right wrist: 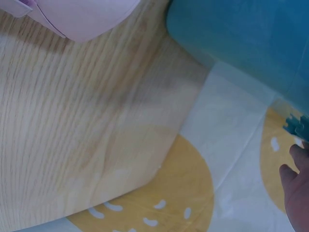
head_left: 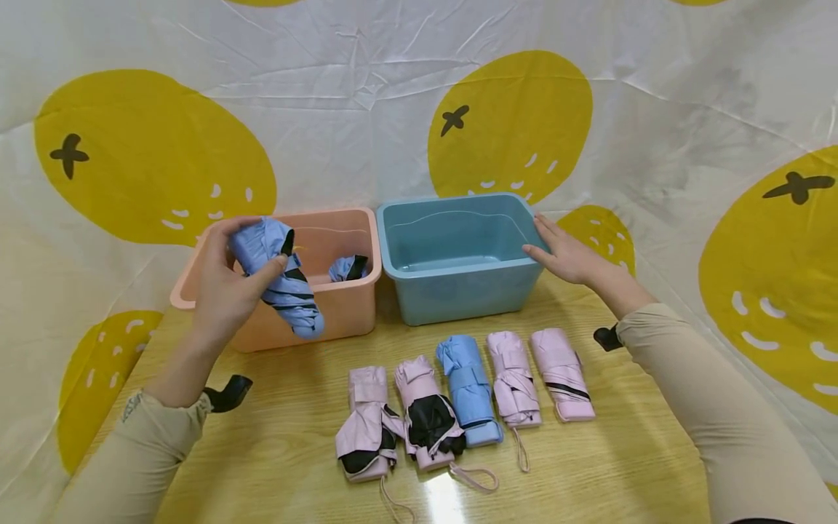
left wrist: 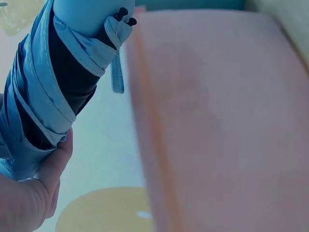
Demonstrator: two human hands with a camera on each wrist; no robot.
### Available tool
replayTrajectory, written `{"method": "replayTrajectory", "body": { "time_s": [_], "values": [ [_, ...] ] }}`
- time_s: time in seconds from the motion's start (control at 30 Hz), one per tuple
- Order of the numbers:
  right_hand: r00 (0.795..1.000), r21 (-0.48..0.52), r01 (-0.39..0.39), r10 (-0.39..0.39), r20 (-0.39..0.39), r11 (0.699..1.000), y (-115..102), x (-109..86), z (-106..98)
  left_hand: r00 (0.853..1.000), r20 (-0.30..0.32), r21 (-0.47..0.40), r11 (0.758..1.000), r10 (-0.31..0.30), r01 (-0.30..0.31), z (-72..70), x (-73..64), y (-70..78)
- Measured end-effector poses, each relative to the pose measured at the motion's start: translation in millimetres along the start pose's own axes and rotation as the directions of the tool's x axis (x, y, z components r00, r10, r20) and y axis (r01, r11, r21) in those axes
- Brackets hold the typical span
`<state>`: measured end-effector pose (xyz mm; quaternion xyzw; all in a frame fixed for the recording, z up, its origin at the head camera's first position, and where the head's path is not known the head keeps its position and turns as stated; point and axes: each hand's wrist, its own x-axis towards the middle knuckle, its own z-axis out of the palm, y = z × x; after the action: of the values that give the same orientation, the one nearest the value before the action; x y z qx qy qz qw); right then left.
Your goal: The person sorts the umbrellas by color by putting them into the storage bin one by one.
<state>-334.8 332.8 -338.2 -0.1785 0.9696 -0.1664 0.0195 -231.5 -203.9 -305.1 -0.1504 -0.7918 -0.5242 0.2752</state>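
My left hand (head_left: 225, 287) grips a folded blue umbrella (head_left: 297, 295) over the near side of a salmon-pink bin (head_left: 347, 309). The umbrella tilts, its lower end toward the right. Its wrapped blue cloth with black lining (left wrist: 38, 92) fills the upper left of the left wrist view. Inside the bin, another blue umbrella (head_left: 348, 268) lies partly hidden by the wall. With fingers fairly straight, my right hand (head_left: 566, 258) touches the right rim of a teal bin (head_left: 465, 295).
In front of the bins, folded umbrellas lie in a row on the wooden table (head_left: 275, 437): a blue umbrella (head_left: 470, 389) in the middle, with pink umbrellas (head_left: 513, 378) on both sides. A white cloth (head_left: 340, 109) with yellow fruit prints hangs behind.
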Motion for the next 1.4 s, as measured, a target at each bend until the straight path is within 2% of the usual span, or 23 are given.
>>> {"method": "replayTrajectory", "body": {
  "time_s": [0.13, 0.2, 0.3, 0.43, 0.53, 0.7, 0.83, 1.03, 1.2, 1.3, 1.4],
  "values": [
    [1.000, 0.008, -0.004, 0.004, 0.005, 1.000, -0.6, 0.3, 1.5, 0.995, 0.022, 0.033, 0.994, -0.100, 0.099, -4.9, 25.2, 6.7],
    [1.000, 0.011, -0.005, 0.005, 0.010, 1.000, -0.7, 0.4, 2.3, 0.991, 0.028, 0.055, 0.990, -0.128, 0.127, -5.9, 38.5, 8.0],
    [1.000, 0.011, -0.007, 0.007, 0.011, 1.000, -0.8, 0.2, 3.1, 0.991, 0.028, 0.117, 0.985, -0.131, 0.127, -5.2, 58.4, 5.9],
    [1.000, 0.014, -0.006, 0.006, 0.006, 1.000, -1.3, -0.6, 2.9, 0.986, 0.067, 0.194, 0.971, -0.154, 0.139, -1.9, 81.5, -4.7],
    [1.000, 0.018, -0.010, 0.010, 0.009, 1.000, -2.0, -1.1, 2.2, 0.972, 0.108, 0.216, 0.959, -0.210, 0.183, 2.6, 93.5, -18.1],
    [1.000, 0.013, -0.009, 0.008, 0.010, 1.000, -3.9, -1.2, 1.2, 0.933, 0.177, 0.227, 0.935, -0.313, 0.271, 10.1, 104.1, -46.8],
    [1.000, 0.007, -0.008, 0.008, 0.004, 1.000, -4.9, -1.5, 0.4, 0.903, 0.261, 0.245, 0.928, -0.341, 0.280, 14.5, 108.4, -68.3],
    [1.000, 0.000, -0.014, 0.014, 0.002, 1.000, -3.8, -1.6, -0.5, 0.833, 0.380, 0.305, 0.905, -0.402, 0.298, 18.4, 106.6, -89.7],
    [1.000, 0.002, -0.014, 0.014, 0.003, 1.000, -2.9, -1.3, -0.5, 0.795, 0.432, 0.334, 0.895, -0.425, 0.296, 23.8, 99.6, -105.1],
    [1.000, 0.004, -0.014, 0.014, 0.002, 1.000, -2.2, -1.2, 0.0, 0.775, 0.473, 0.358, 0.895, -0.419, 0.265, 26.8, 96.1, -114.2],
    [1.000, 0.005, -0.013, 0.013, 0.003, 1.000, -2.4, -1.7, 0.9, 0.741, 0.525, 0.377, 0.895, -0.418, 0.238, 27.9, 92.8, -120.9]
  ]
}}
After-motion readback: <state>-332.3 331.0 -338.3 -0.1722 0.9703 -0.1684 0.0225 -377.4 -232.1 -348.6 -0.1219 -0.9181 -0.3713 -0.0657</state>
